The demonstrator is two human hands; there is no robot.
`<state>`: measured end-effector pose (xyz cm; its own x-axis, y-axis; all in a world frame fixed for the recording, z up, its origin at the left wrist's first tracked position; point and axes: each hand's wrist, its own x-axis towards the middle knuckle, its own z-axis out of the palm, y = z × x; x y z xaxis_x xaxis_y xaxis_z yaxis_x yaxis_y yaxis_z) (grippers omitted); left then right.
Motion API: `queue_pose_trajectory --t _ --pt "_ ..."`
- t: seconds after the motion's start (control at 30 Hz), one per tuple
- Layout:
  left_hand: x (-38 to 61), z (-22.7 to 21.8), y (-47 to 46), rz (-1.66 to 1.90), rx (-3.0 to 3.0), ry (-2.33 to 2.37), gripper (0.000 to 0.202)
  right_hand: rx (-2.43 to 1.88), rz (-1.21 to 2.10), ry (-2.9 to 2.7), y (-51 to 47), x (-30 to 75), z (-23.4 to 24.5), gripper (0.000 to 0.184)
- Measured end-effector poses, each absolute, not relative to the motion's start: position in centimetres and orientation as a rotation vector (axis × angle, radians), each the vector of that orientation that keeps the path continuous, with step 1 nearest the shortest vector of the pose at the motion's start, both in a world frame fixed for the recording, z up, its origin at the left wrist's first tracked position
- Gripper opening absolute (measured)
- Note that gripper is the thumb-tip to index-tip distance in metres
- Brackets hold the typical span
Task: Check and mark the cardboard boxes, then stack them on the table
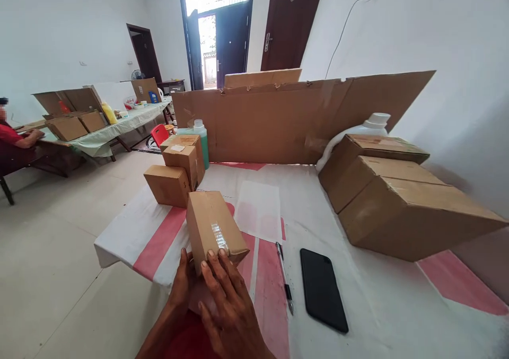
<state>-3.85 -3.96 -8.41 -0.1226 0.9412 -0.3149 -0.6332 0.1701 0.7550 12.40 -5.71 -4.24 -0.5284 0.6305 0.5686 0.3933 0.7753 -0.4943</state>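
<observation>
A small brown cardboard box (pixel 210 216) with a strip of shiny clear tape (pixel 218 236) on top is at the near edge of the table. Against its left side is my left hand (pixel 181 287), thumb up, the other fingers hidden behind the box; it grips the box from that side. My right hand (pixel 230 300) lies over the near end of the box. Its fingers are stretched out and slightly apart, fingertips touching the cardboard by the end of the tape. To the right lie a pen (pixel 284 279) and a black phone (pixel 324 290).
Smaller cardboard boxes (pixel 169 184) and a green-liquid bottle (pixel 202 144) stand at the left. Large boxes (pixel 397 205) and a white jug (pixel 374 124) are at the right. A cardboard panel (pixel 270 125) closes the back. A white sheet (pixel 258 208) lies mid-table. A person (pixel 16 136) sits far left.
</observation>
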Motion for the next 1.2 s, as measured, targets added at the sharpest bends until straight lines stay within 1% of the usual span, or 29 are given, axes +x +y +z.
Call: queue_pose_trajectory --t 0.1,0.2,0.3,0.37,0.43,0.5,0.6,0.77,0.83,0.97,1.07,1.2 --pt "-4.0 -8.3 -4.3 1.406 0.385 1.016 0.08 -0.76 0.404 -2.118 -4.6 12.8 -3.8 0.084" --pt "-4.2 -7.8 -4.4 1.408 0.381 1.109 0.077 -0.884 0.45 -1.941 -2.5 13.6 -3.3 0.074" --pt "-4.2 -7.4 -4.4 1.382 0.441 1.219 0.084 -1.044 0.427 -1.878 0.1 14.4 -3.2 0.062" --pt "-4.0 -7.3 -4.2 1.356 0.478 1.254 0.089 -1.12 0.393 -1.871 1.6 14.9 -3.5 0.057" --pt "-3.7 -7.0 -4.0 1.343 0.538 1.256 0.09 -1.185 0.407 -1.802 2.9 15.4 -4.0 0.055" --pt "-3.3 -6.5 -3.6 1.327 0.663 1.272 0.087 -1.213 0.498 -1.699 4.0 16.0 -4.6 0.055" --pt "-2.4 -5.0 -3.1 1.298 0.978 1.419 0.083 -1.235 0.683 -1.558 5.2 17.0 -4.7 0.061" --pt "-1.5 -1.4 -3.1 1.275 1.424 1.574 0.06 -1.314 0.89 -1.34 5.1 18.3 -2.9 0.057" --pt "-1.3 -0.2 -3.5 1.258 1.527 1.605 0.056 -1.325 0.952 -1.283 4.8 18.7 -2.1 0.055" --pt "-0.8 1.6 -4.6 1.183 1.738 1.672 0.064 -1.271 1.024 -1.186 4.3 19.1 -1.8 0.054" --pt "-0.6 2.6 -5.4 1.13 1.852 1.645 0.069 -1.228 1.129 -1.057 4.1 19.1 -1.9 0.057" --pt "-0.5 3.2 -5.1 1.084 2.034 1.637 0.088 -1.229 1.257 -0.961 3.7 19.1 -1.5 0.062"
